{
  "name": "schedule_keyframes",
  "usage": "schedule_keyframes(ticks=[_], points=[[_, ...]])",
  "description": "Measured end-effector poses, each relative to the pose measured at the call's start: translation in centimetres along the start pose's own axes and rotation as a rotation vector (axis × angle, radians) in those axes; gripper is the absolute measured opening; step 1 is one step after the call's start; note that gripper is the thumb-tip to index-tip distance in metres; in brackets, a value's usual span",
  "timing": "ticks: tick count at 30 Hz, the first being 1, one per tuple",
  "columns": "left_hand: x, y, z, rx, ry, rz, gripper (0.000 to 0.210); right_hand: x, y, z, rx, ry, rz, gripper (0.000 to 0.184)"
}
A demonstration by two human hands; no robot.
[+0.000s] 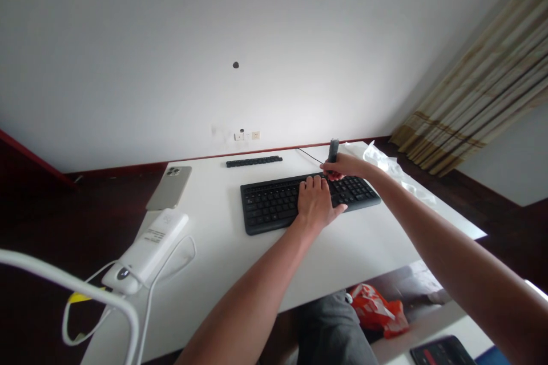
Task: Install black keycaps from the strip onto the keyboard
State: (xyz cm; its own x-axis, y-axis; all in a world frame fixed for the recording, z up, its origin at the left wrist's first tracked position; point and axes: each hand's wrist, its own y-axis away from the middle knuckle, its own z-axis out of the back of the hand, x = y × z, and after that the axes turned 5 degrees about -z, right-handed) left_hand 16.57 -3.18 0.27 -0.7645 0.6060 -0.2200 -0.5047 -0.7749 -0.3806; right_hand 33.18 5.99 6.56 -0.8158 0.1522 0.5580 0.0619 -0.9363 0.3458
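Note:
A black keyboard [272,205] lies slightly askew on the white table. My left hand [315,201] rests palm down across its middle, fingers laid over the keys and thumb stretched to the right. Just above the keyboard's back edge, my right hand [338,167] is closed around a tool with a thick dark grey handle [333,149] that sticks up from the fist. The tool's lower end is mostly hidden by my fingers, so its kind is unclear. Behind the keyboard lies a narrow strip of black keycaps [254,162].
A phone [173,188] and a white power strip [149,248] with cables lie on the left. Crumpled white plastic [381,159] covers the back right corner. A thin black cable [310,156] runs behind the keyboard. Below the tabletop is a red bag [377,308].

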Motion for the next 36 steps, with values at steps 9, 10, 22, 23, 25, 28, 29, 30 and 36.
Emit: schedule_keyframes(ticks=[9, 10, 22, 23, 25, 28, 29, 30, 36], points=[[0.1, 0.2, -0.1, -0.008, -0.009, -0.018, 0.074, -2.2, 5.5, -4.1, -0.395, 0.085, 0.182, 0.026], [0.1, 0.3, 0.0, -0.006, -0.013, -0.026, 0.074, -2.5, 5.8, -4.7, -0.430, 0.060, 0.198, 0.026], [0.4, 0.3, -0.6, -0.045, -0.008, -0.042, 0.065, -3.7, 8.6, -9.5, -0.632, -0.107, 0.319, 0.027], [0.4, 0.3, -0.6, -0.045, -0.011, -0.042, 0.066, -3.8, 8.6, -9.7, -0.641, -0.109, 0.317, 0.028], [0.4, 0.3, -0.5, -0.042, -0.015, -0.036, 0.068, -3.8, 8.6, -9.8, -0.655, -0.112, 0.310, 0.030], [0.4, 0.3, -0.4, -0.040, -0.003, -0.027, 0.070, -3.7, 8.3, -9.5, -0.657, -0.114, 0.285, 0.031], [0.4, 0.3, -0.4, -0.042, 0.002, -0.025, 0.071, -3.7, 8.0, -9.2, -0.658, -0.105, 0.271, 0.031], [0.3, 0.3, -0.5, -0.047, 0.005, -0.022, 0.073, -3.5, 7.6, -8.8, -0.661, -0.089, 0.252, 0.031], [0.3, 0.3, -1.1, -0.042, -0.027, 0.042, 0.086, -2.2, 4.2, -6.1, -0.696, -0.017, 0.106, 0.041]])
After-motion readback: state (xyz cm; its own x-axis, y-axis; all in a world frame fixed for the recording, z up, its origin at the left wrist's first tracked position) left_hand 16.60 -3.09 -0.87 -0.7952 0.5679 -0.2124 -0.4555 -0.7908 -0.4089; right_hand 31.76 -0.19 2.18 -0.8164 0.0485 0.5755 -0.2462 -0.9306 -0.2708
